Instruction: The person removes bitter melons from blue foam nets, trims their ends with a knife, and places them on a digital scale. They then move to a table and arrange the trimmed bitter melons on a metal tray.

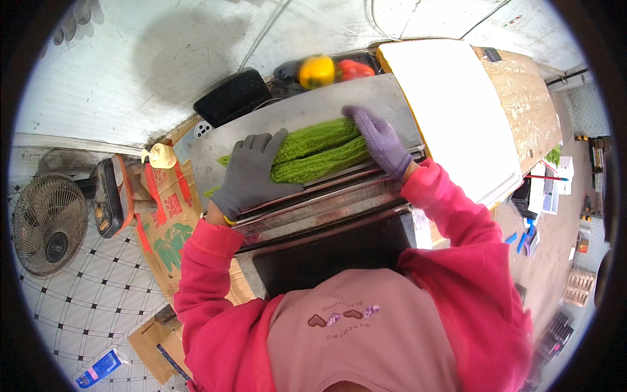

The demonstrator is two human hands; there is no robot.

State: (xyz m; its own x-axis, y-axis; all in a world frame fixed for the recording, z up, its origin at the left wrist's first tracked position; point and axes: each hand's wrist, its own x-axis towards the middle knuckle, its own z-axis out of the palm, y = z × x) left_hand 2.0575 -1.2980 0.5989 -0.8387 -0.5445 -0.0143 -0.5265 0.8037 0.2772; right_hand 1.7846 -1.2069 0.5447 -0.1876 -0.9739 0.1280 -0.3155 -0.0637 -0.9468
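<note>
Two long green bitter melons [320, 157] lie side by side across a grey metal plate [385, 95], with their bumpy skins showing. My left hand [255, 173], in a grey glove, closes over their left part; thin tips stick out beyond it. In a purple glove, my right hand [381, 142] wraps round their right ends, fingertips on the far side. Both hands touch the melons, and the melons' undersides are hidden. Long metal bars with a shiny, clear film-like strip [320, 201] run along the plate's near edge, just below my wrists.
Behind the plate are a yellow bell pepper [317, 72], a red one [354, 69] and a black box [232, 97]. A white board [457, 104] adjoins it at right. On the left are a cream pump bottle [160, 156], an orange-and-black scale-like device [114, 196] and a fan [50, 225].
</note>
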